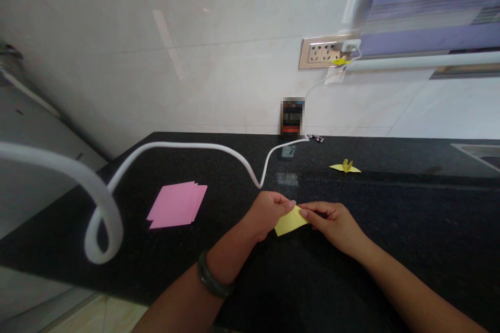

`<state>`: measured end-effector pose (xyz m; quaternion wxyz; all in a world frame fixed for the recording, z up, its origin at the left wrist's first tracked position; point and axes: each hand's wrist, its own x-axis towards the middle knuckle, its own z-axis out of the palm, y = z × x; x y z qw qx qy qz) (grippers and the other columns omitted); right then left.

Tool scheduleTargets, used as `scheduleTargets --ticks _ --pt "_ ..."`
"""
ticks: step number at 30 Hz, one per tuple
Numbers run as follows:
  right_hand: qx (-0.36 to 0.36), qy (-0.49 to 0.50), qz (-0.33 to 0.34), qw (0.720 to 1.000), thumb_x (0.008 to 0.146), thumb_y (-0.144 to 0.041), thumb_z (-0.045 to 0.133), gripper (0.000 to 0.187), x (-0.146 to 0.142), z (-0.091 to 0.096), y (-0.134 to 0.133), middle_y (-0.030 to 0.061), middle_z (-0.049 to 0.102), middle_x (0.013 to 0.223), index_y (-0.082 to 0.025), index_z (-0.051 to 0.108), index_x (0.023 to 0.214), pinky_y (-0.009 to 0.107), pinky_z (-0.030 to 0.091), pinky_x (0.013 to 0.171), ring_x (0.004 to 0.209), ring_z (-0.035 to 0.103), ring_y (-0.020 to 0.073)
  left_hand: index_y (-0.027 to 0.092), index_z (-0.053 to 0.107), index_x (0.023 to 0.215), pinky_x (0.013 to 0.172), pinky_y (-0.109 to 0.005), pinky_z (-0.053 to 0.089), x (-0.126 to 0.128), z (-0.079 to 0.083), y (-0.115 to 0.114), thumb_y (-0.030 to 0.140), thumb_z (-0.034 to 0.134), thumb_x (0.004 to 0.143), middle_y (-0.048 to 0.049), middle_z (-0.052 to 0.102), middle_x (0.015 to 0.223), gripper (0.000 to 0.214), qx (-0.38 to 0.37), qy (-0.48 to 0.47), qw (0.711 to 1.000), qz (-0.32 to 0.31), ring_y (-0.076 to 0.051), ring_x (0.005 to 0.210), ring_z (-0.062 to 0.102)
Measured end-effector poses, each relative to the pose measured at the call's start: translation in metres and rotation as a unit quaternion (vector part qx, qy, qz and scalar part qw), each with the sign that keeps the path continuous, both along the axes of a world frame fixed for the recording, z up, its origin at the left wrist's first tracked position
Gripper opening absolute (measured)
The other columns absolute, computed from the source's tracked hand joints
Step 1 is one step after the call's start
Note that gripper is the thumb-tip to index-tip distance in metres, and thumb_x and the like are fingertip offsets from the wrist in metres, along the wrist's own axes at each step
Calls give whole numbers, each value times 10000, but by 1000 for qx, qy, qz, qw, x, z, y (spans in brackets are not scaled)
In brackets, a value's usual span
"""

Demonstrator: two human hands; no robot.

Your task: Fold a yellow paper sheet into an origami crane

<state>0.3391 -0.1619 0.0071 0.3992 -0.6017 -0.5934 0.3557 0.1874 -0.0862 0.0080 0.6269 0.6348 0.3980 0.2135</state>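
Observation:
A folded piece of yellow paper [289, 222] is held between my two hands, just above the dark countertop. My left hand [269, 213], with a dark bangle behind its wrist, pinches the paper's upper left part between thumb and fingers. On the other side my right hand [332, 221] grips the right corner, thumb on top and fingers behind. Farther back on the right lies a small folded yellow paper figure [346, 167] with spread wings. To the left rests a loose stack of pink paper sheets [177, 205].
A white cable [195, 144] snakes across the counter [250, 291] and loops up close at the left. A pixelated upright object [292, 117] leans on the tiled wall, below a socket panel [321, 53] with a white plug. A framed edge [474, 155] shows far right.

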Motion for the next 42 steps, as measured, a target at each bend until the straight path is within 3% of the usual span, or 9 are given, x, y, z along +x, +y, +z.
scheduleTargets --ticks 11,18,27,42 --pt "2 9 -9 1000 744 -328 518 260 -1 -2 0 20 669 736 -192 650 923 229 457 562 636 591 139 100 559 670 458 -207 309 -1 -5 0 427 574 645 -8 518 576 329 -40 -42 998 -5 -77 487 438" --pt "3 17 -14 1000 746 -331 514 263 -2 -3 -1 35 675 799 -189 645 926 265 476 611 700 606 167 101 543 642 441 -216 299 1 0 0 550 438 698 -17 513 552 464 -113 -70 991 -1 -82 450 435" --pt "44 -17 -13 999 751 -329 516 230 -1 -4 -1 31 671 783 -211 652 895 284 475 645 723 604 176 108 581 712 460 -199 322 -2 -2 -2 450 567 644 -27 560 608 349 53 6 999 -8 -91 519 464" --pt "27 -19 -9 999 753 -347 504 241 -2 -6 -1 29 660 746 -197 646 877 274 465 620 684 591 164 100 599 697 454 -195 334 -2 -3 -1 390 582 647 -28 563 588 295 62 12 998 -11 -87 499 461"
